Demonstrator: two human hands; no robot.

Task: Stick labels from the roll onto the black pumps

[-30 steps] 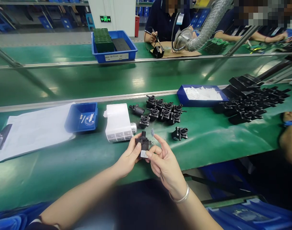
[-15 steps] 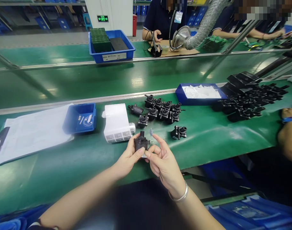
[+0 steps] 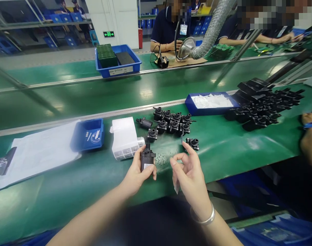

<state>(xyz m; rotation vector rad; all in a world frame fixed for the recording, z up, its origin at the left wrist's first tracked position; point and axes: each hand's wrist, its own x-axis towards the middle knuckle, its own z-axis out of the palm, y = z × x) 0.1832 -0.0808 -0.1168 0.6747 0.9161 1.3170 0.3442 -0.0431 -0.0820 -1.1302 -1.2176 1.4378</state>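
My left hand (image 3: 135, 174) is closed round a small black water pump (image 3: 147, 158), held upright with its nozzle upward. A white label (image 3: 147, 166) shows low on its side, by my thumb. To the right, my right hand (image 3: 190, 171) is apart from the pump, its index finger raised and the other fingers curled. A small label (image 3: 181, 138) clings to that index fingertip. Below the curled fingers pokes a pale, translucent strip (image 3: 176, 188), whose kind I cannot make out. A roll of printed labels (image 3: 125, 136) lies left of the pump.
Several black pumps (image 3: 173, 124) stand beyond my hands, with a lone pump (image 3: 193, 143) nearer. Behind are a blue box of white scraps (image 3: 189, 104) and a pump pile (image 3: 263, 106). Left lie a blue tray (image 3: 102, 136) and clipboard papers (image 3: 43, 147). Another person's arm (image 3: 311, 140) is at right.
My right hand has come away from the pump and moved right, the label still on its index fingertip. The pump's side label is now in clearer view. The camera has tilted up slightly.
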